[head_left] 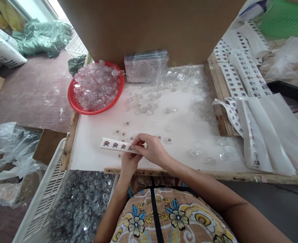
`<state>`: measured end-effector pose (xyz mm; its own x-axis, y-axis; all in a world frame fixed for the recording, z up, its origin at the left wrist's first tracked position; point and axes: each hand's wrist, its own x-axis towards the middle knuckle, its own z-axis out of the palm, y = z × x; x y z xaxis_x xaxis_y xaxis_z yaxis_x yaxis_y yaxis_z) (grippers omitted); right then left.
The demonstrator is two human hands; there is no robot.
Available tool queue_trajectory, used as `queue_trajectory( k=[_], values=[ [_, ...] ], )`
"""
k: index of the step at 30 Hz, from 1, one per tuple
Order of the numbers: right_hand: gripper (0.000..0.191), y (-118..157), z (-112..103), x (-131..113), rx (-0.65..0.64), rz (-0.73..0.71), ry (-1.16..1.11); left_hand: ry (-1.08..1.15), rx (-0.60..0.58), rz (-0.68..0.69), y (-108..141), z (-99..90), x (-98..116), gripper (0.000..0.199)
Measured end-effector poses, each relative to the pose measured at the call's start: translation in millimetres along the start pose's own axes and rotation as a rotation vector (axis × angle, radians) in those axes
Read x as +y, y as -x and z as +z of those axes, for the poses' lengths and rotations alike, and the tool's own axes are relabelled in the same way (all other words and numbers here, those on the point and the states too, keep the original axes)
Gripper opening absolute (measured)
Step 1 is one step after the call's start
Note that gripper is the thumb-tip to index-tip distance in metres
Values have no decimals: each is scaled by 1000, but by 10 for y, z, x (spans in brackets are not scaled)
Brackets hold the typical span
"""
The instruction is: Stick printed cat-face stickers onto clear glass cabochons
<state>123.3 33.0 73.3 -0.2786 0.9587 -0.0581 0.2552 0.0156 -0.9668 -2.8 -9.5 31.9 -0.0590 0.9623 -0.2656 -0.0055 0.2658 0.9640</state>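
Observation:
Over the front of the white work table, my left hand [130, 162] grips a white strip of stickers [115, 145] from below, near the strip's right end. Small animal-face prints run in a row along it. Closed in a pinch at that same end is my right hand [150, 148], its thumb and forefinger at the last print; whether a sticker is lifted between them I cannot make out. Around the strip lie several small clear discs bearing the same print, such as one disc [169, 140] to the right. Plain clear discs [144, 104] are scattered farther back.
A red bowl [95, 109] heaped with clear discs stands at the back left. Behind the table [88, 148] rises a cardboard panel [149, 30], with a plastic-wrapped stack [146, 67] against it. Sticker sheets [252, 74] lie at right. A white crate [42, 199] of clear pieces sits below left.

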Motion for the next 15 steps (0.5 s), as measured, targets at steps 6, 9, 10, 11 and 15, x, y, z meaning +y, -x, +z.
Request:
queue_trajectory(
  k=[6, 9, 10, 11, 15],
  values=[
    [11, -6, 37, 52, -14, -35, 51, -26, 19, -7, -8, -9, -19, 14],
    [10, 0, 92, 90, 22, -116, 99, -51, 11, 0, -22, -20, -18, 10],
    [8, 12, 117, 95, 42, -169, 134, -60, 9, 0, -28, -25, -15, 9],
    [7, 29, 142, 95, 64, -230, 177, -66, 14, 0, -34, -30, -11, 10],
    [14, 72, 153, 40, 101, -439, 220, -62, 66, -4, -53, -67, -3, 18]
  ],
)
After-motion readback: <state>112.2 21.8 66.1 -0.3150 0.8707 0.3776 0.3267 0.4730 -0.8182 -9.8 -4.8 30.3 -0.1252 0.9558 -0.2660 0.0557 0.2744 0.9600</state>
